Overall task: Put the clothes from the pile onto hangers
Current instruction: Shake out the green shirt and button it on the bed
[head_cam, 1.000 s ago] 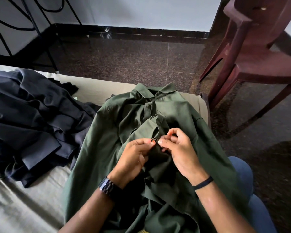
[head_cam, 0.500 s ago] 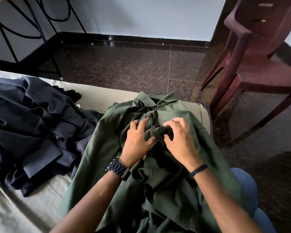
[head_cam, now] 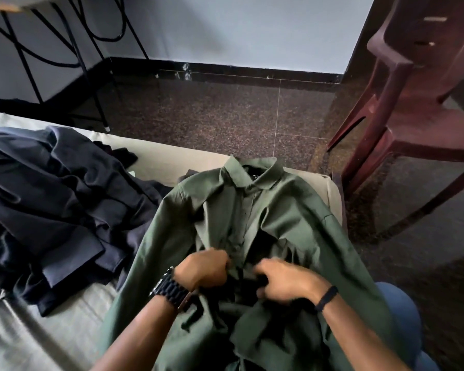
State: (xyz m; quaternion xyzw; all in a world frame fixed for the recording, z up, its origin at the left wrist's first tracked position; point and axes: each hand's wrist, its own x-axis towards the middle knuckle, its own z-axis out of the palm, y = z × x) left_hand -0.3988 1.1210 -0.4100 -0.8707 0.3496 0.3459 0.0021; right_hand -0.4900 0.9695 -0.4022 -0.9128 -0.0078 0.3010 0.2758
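Gripping green shirt (head_cam: 292, 223) placket: left hand (head_cam: 202, 269), right hand (head_cam: 284, 281), fingers curled.

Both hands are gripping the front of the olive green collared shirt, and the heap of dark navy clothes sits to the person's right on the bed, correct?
Not quite. The left hand and right hand do grip the front of the olive green collared shirt, but the heap of dark navy clothes lies to the person's left on the bed, as the head view shows.
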